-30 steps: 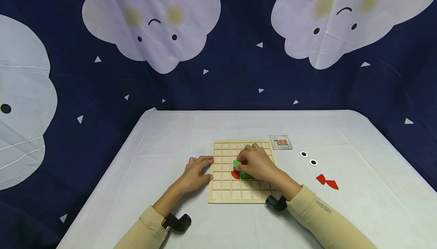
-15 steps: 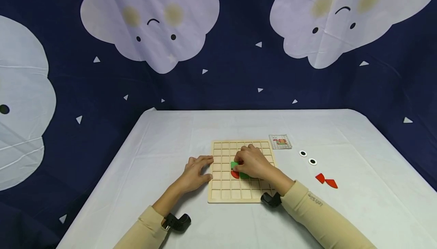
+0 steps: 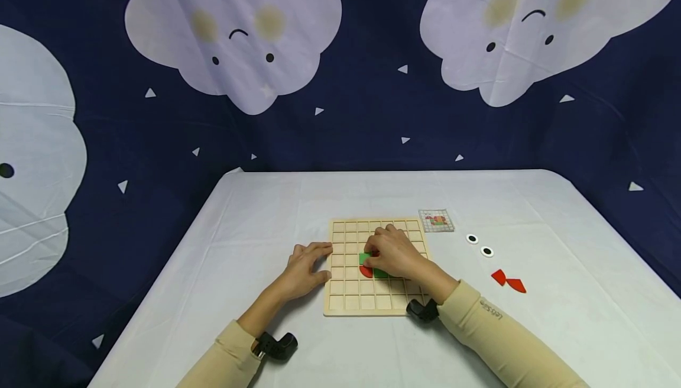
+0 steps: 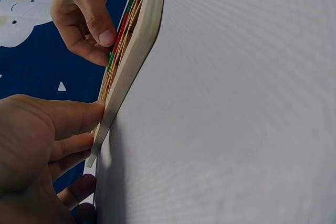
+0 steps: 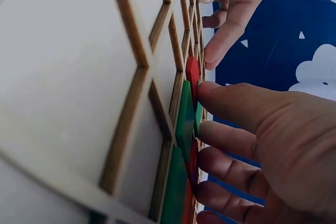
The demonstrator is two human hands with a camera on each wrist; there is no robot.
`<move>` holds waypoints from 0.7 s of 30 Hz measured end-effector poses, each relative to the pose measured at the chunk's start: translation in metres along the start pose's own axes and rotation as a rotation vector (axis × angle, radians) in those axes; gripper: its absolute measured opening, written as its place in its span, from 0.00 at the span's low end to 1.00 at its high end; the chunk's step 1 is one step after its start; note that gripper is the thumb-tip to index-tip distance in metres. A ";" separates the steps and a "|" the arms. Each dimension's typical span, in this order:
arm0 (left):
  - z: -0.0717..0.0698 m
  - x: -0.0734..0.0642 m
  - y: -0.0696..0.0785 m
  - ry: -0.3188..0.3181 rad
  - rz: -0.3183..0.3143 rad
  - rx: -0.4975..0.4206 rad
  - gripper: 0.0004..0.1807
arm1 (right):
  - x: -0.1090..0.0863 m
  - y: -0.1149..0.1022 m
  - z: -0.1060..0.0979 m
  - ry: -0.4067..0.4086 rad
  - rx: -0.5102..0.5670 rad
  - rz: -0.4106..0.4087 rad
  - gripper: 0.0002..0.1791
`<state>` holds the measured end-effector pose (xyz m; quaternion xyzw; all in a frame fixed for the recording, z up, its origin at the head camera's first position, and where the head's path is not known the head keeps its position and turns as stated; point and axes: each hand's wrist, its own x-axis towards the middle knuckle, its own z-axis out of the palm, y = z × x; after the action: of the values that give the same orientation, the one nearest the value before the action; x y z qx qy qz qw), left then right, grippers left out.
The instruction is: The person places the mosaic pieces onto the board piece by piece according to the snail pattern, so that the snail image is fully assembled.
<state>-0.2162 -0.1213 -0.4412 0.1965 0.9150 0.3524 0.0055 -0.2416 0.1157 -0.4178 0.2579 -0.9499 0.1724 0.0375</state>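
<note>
A wooden grid board point(image 3: 346, 303) lies on the table, with coloured pieces in its middle cells. My right hand point(image 3: 396, 253) is over it, thumb and forefinger pinching a green square tile point(image 3: 364, 258) at the board. A red rounded piece point(image 3: 366, 271) sits just in front of that tile, and another green piece point(image 3: 380, 273) shows beside the thumb. More red and green pieces are partly hidden under the hand. At the board's left edge rests my left hand point(image 3: 303, 271), fingers and thumb extended against the wooden rim point(image 4: 131, 66).
A small picture card point(image 3: 437, 220) lies at the board's back right corner. Farther right are two round eye pieces point(image 3: 472, 239) and two red pieces point(image 3: 499, 277), all on the white-covered table point(image 3: 255, 216). A dark cloud-print cloth point(image 3: 340, 139) hangs behind.
My right hand has moved slightly left with the green square tile, which now sits lower, close behind the red rounded piece. The left hand stays at the board's edge.
</note>
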 end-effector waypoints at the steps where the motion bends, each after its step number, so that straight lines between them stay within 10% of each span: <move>1: 0.000 0.000 0.000 0.002 0.003 0.001 0.28 | 0.000 0.000 0.000 0.002 0.001 -0.001 0.12; 21: 0.000 0.001 0.000 -0.001 -0.009 0.007 0.28 | -0.054 0.042 -0.028 0.134 -0.008 0.091 0.12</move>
<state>-0.2170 -0.1210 -0.4416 0.1924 0.9170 0.3493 0.0070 -0.2171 0.1853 -0.4130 0.2020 -0.9567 0.1872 0.0941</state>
